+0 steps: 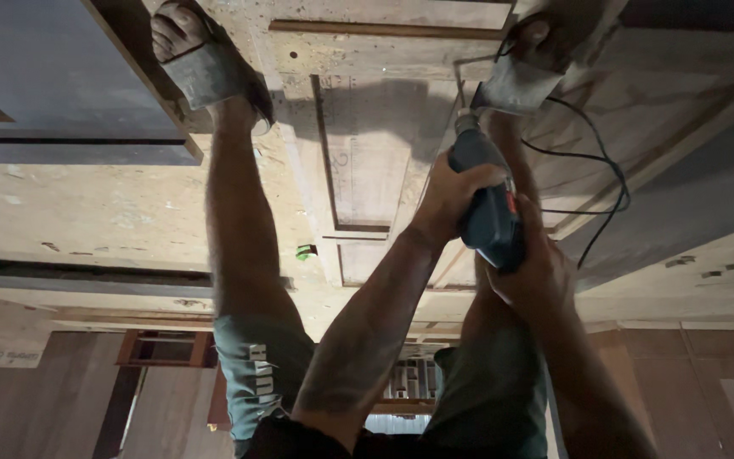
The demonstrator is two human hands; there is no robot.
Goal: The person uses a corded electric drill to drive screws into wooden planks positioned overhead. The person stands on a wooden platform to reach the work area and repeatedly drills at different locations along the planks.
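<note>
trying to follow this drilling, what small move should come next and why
Probably press the power drill straight down into the wooden door panel. Both the left hand and right hand grip it, its tip sits at the panel's groove, and both sandalled feet brace the board.

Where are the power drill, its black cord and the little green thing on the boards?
power drill [484, 208], head view, on its dark body.
black cord [609, 174], head view, mid-loop.
green thing [305, 252], head view, its middle.

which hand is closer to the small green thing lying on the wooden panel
Left. The left hand grips the front of the power drill, nearer the green thing on the panel. The right hand holds the drill's rear, farther away.
</note>
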